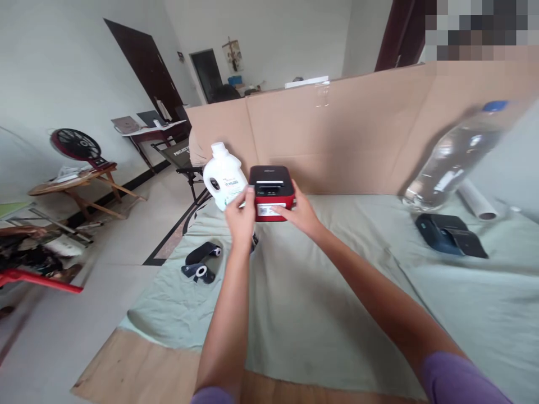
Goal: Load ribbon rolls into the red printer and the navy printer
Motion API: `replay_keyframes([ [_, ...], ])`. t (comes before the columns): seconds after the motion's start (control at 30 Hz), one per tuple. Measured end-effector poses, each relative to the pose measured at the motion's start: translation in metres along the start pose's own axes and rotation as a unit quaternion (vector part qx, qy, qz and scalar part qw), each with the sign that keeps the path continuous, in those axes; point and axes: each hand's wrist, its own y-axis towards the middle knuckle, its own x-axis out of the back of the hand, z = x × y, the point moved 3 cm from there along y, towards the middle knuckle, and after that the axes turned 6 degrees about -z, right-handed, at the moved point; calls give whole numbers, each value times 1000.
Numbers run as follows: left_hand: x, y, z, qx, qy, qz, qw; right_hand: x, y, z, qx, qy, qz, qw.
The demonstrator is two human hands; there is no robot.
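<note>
Between my two hands is a small label printer point(273, 192), black on top and red below, with a white sticker on its near face. My left hand point(242, 216) grips its left side, thumb pointing up. On the other side my right hand point(302, 213) holds the right edge, its thumb lying across the front near the sticker. Just left of the printer stands a white jug point(225, 174) with a handle and cap. Partly hidden behind my left wrist is a small dark item point(254, 242), too covered to name.
Dark blue pieces with white-ringed ends point(202, 264) lie on the green cloth point(328, 314) at left. At right are a black device point(450, 235), a white roll point(478, 200) and a large clear bottle point(455, 157). A cardboard panel point(337, 134) borders the back.
</note>
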Motion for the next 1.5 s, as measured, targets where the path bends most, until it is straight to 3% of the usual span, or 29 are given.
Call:
replay_keyframes([
  [0.07,-33,-40,-13,-3,-67,45,997,50,-26,-3,-29,-44,-33,998],
  [0.17,-69,-102,-9,30,-125,123,984,111,-76,-12,-53,-116,-57,990],
  [0.23,-83,-136,-1,52,-143,164,975,138,-107,-19,-75,-159,-56,983],
  [0.33,-88,-171,10,76,-155,191,966,158,-140,-27,-97,-199,-50,974],
  [0.47,-82,-191,18,86,-161,193,964,161,-158,-32,-82,-224,-48,970],
  [0.67,-68,-198,19,112,-165,203,959,155,-166,-37,-66,-264,-55,961],
  [1.0,-59,-185,16,16,-90,241,966,156,-172,-39,-61,-242,-65,966],
  [1.27,-65,-175,27,22,-119,264,957,157,-168,-38,-101,-221,-53,969],
  [1.5,-59,-179,25,-22,-121,247,961,163,-163,-19,-6,-253,-44,966],
])
